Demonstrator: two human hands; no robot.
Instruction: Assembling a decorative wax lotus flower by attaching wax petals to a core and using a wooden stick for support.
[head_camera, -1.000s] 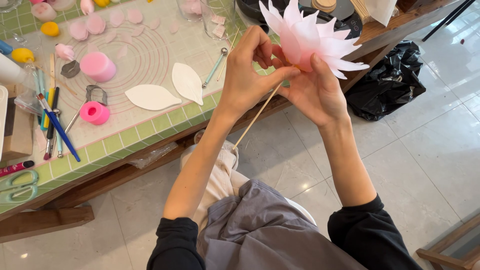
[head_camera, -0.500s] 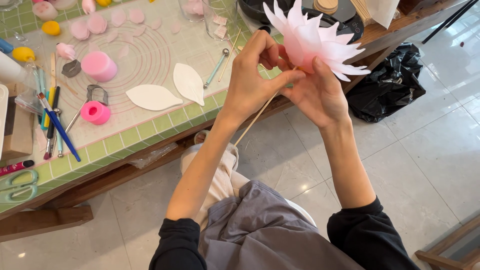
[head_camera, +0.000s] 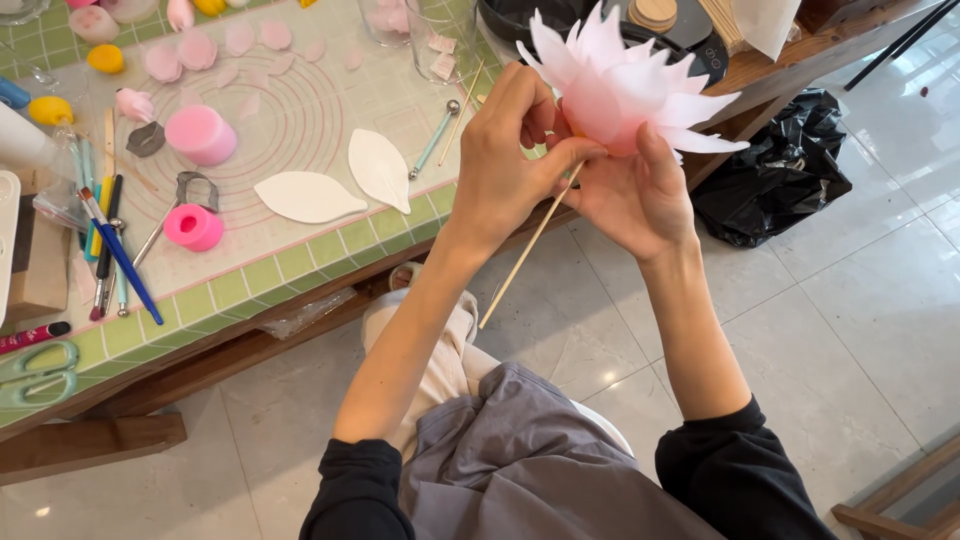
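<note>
1. The left hand (head_camera: 510, 165) and right hand (head_camera: 635, 195) hold a pink-and-white petalled flower (head_camera: 625, 85) up in front of the person, above the edge of the bench (head_camera: 300, 262).
2. The left fingers (head_camera: 565, 158) are pinched at the underside of the flower, where the petals meet the thin wooden stick (head_camera: 525, 250) that runs down and to the left from it.
3. The right hand cups the flower from below, thumb pressed against the lowest petals; its fingers are closed on the flower's base, though the far ones are hidden.
4. The flower already carries many pointed petals in several layers and looks full, so the assembly seems well advanced.
5. Two large white leaf-shaped cutouts (head_camera: 340, 182) lie unused on the green grid mat (head_camera: 300, 262). Small pink petal pieces (head_camera: 200, 48) lie at the back, so some parts appear still unattached.
6. A pink roll (head_camera: 200, 133), a ball-ended modelling tool (head_camera: 435, 140), brushes (head_camera: 115, 250) and green scissors (head_camera: 35, 372) lie on the bench, well apart from the hands.
</note>
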